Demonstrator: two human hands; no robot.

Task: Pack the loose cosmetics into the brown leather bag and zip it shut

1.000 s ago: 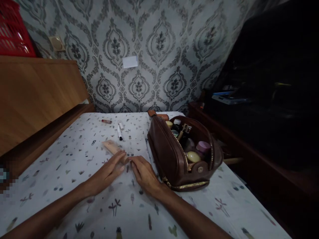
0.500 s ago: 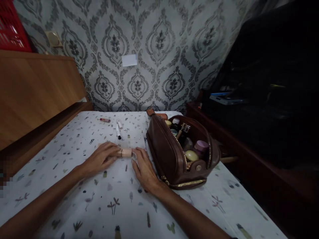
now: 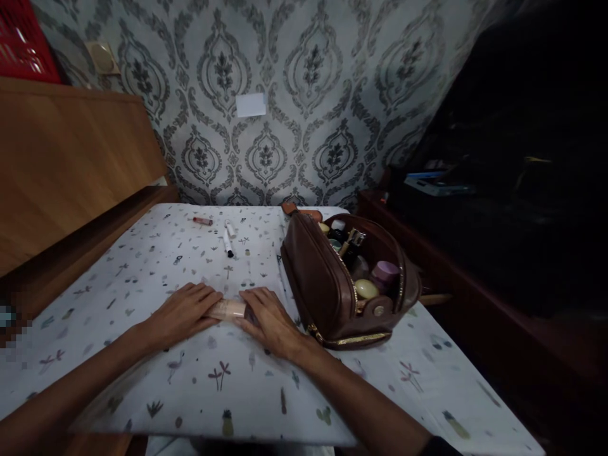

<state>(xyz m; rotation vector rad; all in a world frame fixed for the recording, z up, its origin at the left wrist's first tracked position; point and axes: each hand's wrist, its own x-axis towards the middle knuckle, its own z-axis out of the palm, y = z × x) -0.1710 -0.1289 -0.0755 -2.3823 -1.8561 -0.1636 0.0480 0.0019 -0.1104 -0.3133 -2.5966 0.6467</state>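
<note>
Tube: beige, cylindrical, glossy [image 3: 229, 310], lower centre of frame | grip: left hand [image 3: 183, 312] curled on left end, right hand [image 3: 272, 321] on right end | step: two-handed hold, apparently | next: even finger pressure likely needed

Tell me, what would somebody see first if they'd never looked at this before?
Probably the big brown bag, standing open on the right side of the white printed cloth, with a purple lid showing inside. Next, the left hand and right hand, just left of the bag, holding a peach tube between them. Behind it all, grey patterned wallpaper covers the wall.
</note>
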